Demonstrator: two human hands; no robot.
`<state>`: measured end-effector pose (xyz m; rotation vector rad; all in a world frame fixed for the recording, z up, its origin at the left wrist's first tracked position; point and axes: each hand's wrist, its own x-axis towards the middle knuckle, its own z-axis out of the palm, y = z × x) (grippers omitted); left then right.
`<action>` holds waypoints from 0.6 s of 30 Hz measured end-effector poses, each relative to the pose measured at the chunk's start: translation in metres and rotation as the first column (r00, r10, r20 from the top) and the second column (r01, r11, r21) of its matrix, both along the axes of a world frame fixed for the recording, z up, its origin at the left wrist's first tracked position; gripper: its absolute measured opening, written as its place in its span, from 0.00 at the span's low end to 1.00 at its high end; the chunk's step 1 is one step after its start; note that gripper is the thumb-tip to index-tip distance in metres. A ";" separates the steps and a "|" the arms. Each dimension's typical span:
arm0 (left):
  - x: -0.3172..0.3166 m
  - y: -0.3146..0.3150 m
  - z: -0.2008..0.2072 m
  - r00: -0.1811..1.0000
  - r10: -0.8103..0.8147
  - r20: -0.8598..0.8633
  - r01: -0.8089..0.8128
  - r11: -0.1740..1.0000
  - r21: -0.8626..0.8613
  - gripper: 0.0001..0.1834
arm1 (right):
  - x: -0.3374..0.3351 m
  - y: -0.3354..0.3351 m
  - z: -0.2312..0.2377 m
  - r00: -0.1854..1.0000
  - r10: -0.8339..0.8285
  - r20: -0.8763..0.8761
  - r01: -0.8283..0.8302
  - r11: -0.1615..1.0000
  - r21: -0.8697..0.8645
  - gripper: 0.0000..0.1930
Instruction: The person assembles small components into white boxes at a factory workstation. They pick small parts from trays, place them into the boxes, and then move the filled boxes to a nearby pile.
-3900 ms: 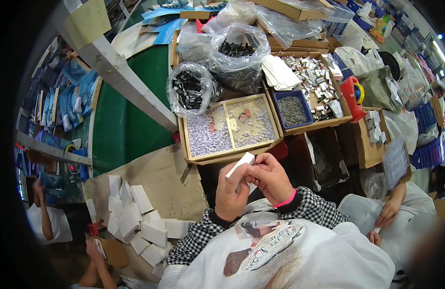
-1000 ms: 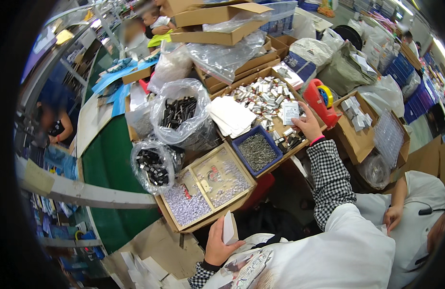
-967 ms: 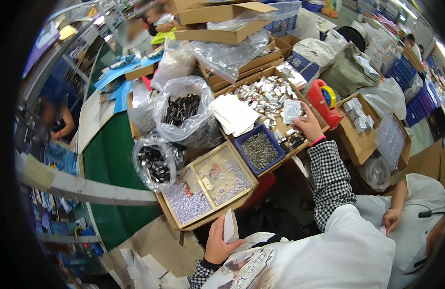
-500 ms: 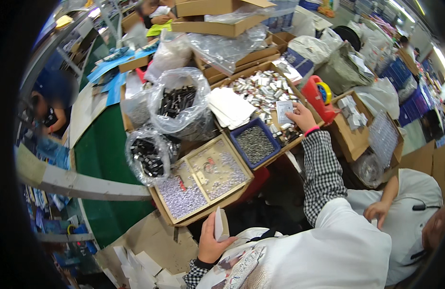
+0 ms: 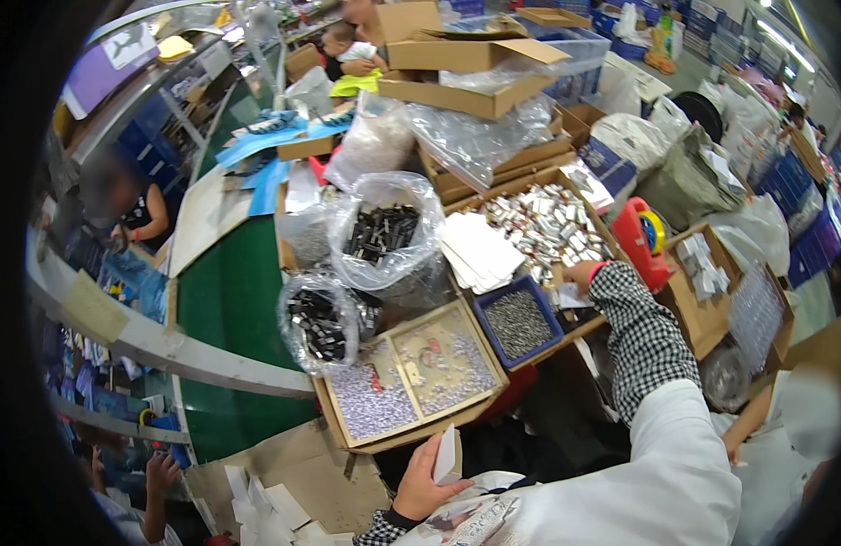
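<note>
1. Lying at 7 o'clock: loose white boxes (image 5: 286,506), probably there for easy reach.
2. Left hand (image 5: 423,485) at 6 pinches one white box (image 5: 448,455) upright-ish, likely parking it while the other arm stretches.
3. Right hand (image 5: 580,273) at 3 dips beside metal parts (image 5: 548,223). Half a second ago it showed a pale packet (image 5: 569,297) flat; now that's mostly tucked below, can't tell if pinched.

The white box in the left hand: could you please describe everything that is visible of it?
The white box is small, narrow and straight-edged, plain white on its broad face, with a more beige, shaded narrow side. It looks like smooth card. It stands roughly upright, slightly tilted, gripped by the left hand, fingers along one side and thumb near its lower end. It is on the person's side of the divided wooden tray. Whether it is open cannot be told.
</note>
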<state>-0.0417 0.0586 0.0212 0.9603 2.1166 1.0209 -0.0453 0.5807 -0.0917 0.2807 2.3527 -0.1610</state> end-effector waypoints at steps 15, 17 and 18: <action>0.008 -0.013 0.004 0.998 0.063 0.027 -0.064 0.996 0.064 0.48 | 0.011 -0.018 0.015 0.998 -0.049 0.050 0.046 0.997 0.059 0.32; 0.009 -0.018 0.000 0.996 0.088 0.021 -0.090 0.991 0.099 0.49 | 0.011 -0.026 0.033 0.996 -0.064 -0.056 0.069 0.994 0.081 0.32; 0.010 -0.022 -0.002 0.995 0.094 0.020 -0.096 0.986 0.139 0.49 | 0.012 -0.028 0.041 0.990 -0.112 -0.082 0.123 0.981 0.152 0.32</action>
